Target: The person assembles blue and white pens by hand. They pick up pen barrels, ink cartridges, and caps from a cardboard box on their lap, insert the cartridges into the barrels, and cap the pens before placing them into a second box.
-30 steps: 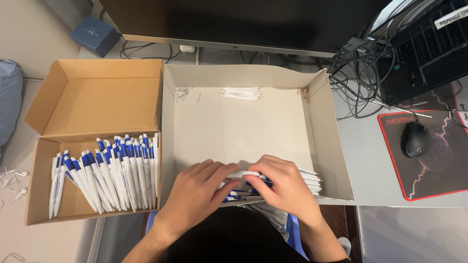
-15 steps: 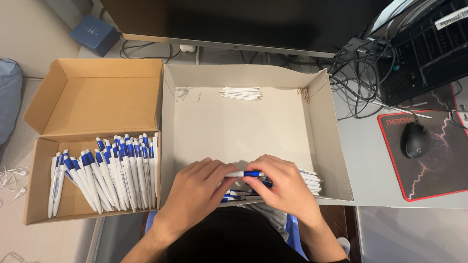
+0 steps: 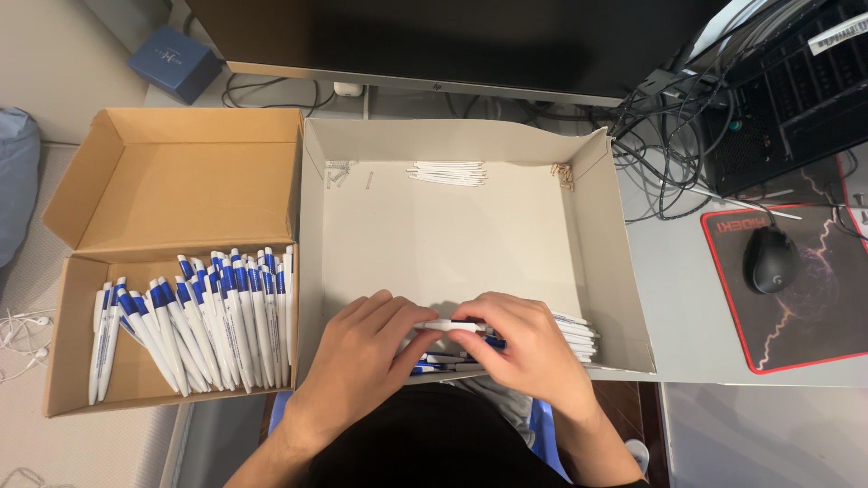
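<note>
Over the white tray's near edge, holding one pen between left hand and right hand, both gripping its ends; seemingly assembling it. Calling next for careful pressing together.

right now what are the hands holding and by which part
A white pen, held level between both hands: the left hand pinches its left end, the right hand its right end. It sits over the pile of pens in the white box.

Both hands together, fingertips pinched
</note>
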